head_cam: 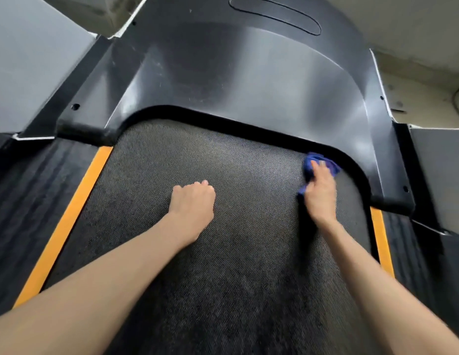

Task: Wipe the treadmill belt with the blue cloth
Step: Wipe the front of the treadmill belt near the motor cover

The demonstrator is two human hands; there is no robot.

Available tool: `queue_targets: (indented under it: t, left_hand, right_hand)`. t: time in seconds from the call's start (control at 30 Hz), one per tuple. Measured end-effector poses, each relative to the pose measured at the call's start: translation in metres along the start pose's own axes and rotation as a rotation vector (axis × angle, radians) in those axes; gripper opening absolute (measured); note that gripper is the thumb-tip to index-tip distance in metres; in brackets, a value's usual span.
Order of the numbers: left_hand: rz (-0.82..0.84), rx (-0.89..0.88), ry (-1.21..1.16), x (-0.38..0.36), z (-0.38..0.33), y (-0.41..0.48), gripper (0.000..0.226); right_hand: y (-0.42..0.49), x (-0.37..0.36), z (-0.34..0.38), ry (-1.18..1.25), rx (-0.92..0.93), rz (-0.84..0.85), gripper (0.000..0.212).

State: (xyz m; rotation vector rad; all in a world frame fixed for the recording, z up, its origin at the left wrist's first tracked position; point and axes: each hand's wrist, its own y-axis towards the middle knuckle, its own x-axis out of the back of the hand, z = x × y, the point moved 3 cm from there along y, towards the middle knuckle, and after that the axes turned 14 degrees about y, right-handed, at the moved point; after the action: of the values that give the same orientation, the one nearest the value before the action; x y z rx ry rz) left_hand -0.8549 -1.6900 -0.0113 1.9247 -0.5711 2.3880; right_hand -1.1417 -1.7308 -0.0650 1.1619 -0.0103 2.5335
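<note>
**Head view: right hand on cloth at the belt's front right corner**

- Looking down along both bare forearms onto the treadmill belt [223, 265], which is dark, finely textured and fills the middle of the frame.
- The blue cloth [316, 159] is bunched up on the belt's far right corner, touching or just short of the curved lip of the glossy black motor cover [236, 73].
- The right hand [321, 193] lies on top of the cloth, palm down, fingers pointing away from the camera. Cloth shows past the fingertips and again at the thumb side near the wrist. The hand is motion-blurred, so I cannot tell whether the fingers curl round the fabric or only press it flat.
- The left hand [193, 203] is near the belt's centre line, well apart from the cloth. It is clenched in a fist with nothing in it, knuckles down on the belt.
- An orange stripe [67, 221] borders the belt on the left, with a second one [380, 242] on the right.
- Outside each stripe is a ribbed black side rail: left [23, 201], right [407, 247].
- Grey panels stand at the far left [26, 60] and far right [441, 162].
- Pale floor [415, 98] shows beyond the cover, upper right.
</note>
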Motion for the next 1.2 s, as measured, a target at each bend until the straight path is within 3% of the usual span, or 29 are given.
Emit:
queue_targets:
  t: [0.07, 0.17, 0.23, 0.33, 0.43, 0.57, 0.63, 0.67, 0.77, 0.87, 0.93, 1.07, 1.13, 1.2]
  left_hand:
    - [-0.001, 0.013, -0.031, 0.001, 0.001, 0.001, 0.029]
    - [0.038, 0.023, -0.028, 0.002, -0.002, -0.001, 0.030]
    - [0.064, 0.017, -0.011, 0.005, -0.005, -0.002, 0.035]
    - [0.081, -0.007, 0.032, 0.006, -0.007, -0.004, 0.036]
    - [0.089, -0.053, 0.115, 0.002, -0.008, -0.005, 0.038]
    - [0.107, -0.060, 0.104, -0.003, -0.008, -0.009, 0.054]
    - [0.092, -0.068, 0.125, -0.002, -0.009, -0.010, 0.055]
    - [0.092, -0.068, 0.134, -0.001, -0.010, -0.011, 0.051]
    - [0.087, -0.055, 0.163, 0.005, -0.011, -0.009, 0.037]
    - [0.102, -0.049, 0.150, 0.007, -0.013, -0.008, 0.030]
    - [0.101, -0.043, 0.145, 0.006, -0.013, -0.006, 0.028]
    - [0.105, -0.042, 0.159, 0.001, -0.011, -0.004, 0.030]
    - [0.104, -0.046, 0.160, 0.000, -0.009, -0.004, 0.033]
    - [0.108, -0.052, 0.136, 0.000, -0.006, -0.003, 0.037]
  right_hand:
    - [0.011, 0.028, -0.029, -0.055, -0.111, -0.004, 0.055]
    - [0.011, 0.033, -0.030, -0.017, -0.088, 0.022, 0.055]
    - [-0.023, 0.029, -0.021, 0.013, 0.048, 0.073, 0.053]
    - [-0.104, 0.036, -0.026, -0.001, 0.305, 0.336, 0.054]
    - [-0.091, 0.061, -0.047, -0.100, 0.447, 0.458, 0.058]
    - [-0.007, 0.069, -0.061, -0.036, -0.016, 0.169, 0.066]
    - [-0.014, 0.054, -0.043, -0.005, -0.071, 0.067, 0.061]
    - [-0.033, 0.045, -0.032, 0.020, 0.002, 0.095, 0.059]
    - [-0.119, 0.035, -0.013, -0.005, 0.396, 0.418, 0.056]
    - [-0.117, 0.052, -0.022, -0.115, 0.672, 0.602, 0.055]
    - [-0.071, 0.056, -0.034, -0.137, 0.579, 0.505, 0.057]
    - [-0.016, 0.054, -0.043, -0.022, 0.053, 0.119, 0.054]
    - [-0.049, 0.049, -0.030, 0.023, 0.110, 0.123, 0.053]
    - [-0.105, 0.052, -0.025, 0.012, 0.286, 0.307, 0.055]
